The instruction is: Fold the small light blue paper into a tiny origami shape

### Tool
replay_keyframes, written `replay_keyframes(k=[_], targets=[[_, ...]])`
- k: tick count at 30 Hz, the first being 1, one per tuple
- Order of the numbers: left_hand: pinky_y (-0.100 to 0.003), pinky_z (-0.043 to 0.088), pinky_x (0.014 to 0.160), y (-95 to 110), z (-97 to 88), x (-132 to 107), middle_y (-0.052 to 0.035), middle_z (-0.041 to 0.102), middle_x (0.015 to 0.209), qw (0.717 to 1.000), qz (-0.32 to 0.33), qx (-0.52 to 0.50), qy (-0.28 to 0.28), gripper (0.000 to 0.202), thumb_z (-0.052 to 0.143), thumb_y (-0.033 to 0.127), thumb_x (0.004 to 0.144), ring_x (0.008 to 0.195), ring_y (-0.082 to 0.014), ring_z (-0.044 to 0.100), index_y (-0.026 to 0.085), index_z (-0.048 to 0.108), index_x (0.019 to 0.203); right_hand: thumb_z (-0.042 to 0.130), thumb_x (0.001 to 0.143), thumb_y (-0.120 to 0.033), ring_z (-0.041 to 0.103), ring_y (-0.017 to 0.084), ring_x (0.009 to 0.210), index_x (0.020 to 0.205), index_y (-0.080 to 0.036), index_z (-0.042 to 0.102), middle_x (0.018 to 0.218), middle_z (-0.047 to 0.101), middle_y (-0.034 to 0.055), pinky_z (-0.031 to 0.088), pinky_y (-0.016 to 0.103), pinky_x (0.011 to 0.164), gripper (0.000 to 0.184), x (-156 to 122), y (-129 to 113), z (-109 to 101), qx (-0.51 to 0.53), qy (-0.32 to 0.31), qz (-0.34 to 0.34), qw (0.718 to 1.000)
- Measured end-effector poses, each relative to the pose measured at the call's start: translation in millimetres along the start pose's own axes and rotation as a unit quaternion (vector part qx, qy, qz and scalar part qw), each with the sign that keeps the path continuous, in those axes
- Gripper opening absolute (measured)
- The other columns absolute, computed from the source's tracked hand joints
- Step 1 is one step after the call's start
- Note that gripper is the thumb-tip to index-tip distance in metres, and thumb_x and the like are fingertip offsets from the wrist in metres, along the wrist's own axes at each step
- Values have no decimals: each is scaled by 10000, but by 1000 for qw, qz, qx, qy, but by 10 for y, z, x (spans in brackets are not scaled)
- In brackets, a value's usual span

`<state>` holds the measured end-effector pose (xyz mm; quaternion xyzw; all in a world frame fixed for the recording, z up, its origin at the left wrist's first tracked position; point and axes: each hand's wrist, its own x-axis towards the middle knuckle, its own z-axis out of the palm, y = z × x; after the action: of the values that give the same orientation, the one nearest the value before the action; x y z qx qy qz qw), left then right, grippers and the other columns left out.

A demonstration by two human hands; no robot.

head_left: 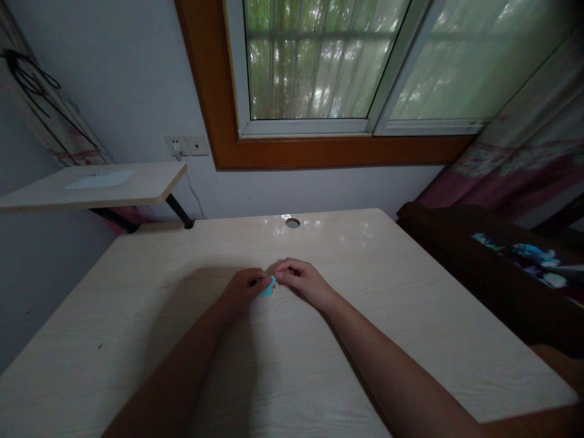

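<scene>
A small light-blue piece, perhaps folded paper [269,286], is pinched between both my hands just above the pale wooden desk [137,316]. My left hand [241,289] grips its left side with closed fingers. My right hand [301,280] pinches its right edge, fingers curled together. Most of the blue piece is hidden by my fingers. Both forearms reach in from the bottom of the view and meet at the desk's middle.
A round cable hole [292,222] sits near the desk's far edge. A raised side shelf [95,182] stands at the back left under a wall socket [185,146]. A dark wooden bed frame [493,267] borders the right side, below a window.
</scene>
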<state>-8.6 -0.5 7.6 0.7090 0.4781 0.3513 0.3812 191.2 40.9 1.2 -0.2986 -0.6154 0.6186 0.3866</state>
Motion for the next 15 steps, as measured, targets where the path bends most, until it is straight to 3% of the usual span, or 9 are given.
replay_keyframes(k=[15], targets=[[-255,397,654,-21,-4,16,-11,625,713,999,9,36,-10,381,489,436,927,678,-145,541,157,711,793,719,793,-384,456,107,610,796,-157,682,661,575,-13,334,264,599,230,18,-17,-7,1,16,18,1000]])
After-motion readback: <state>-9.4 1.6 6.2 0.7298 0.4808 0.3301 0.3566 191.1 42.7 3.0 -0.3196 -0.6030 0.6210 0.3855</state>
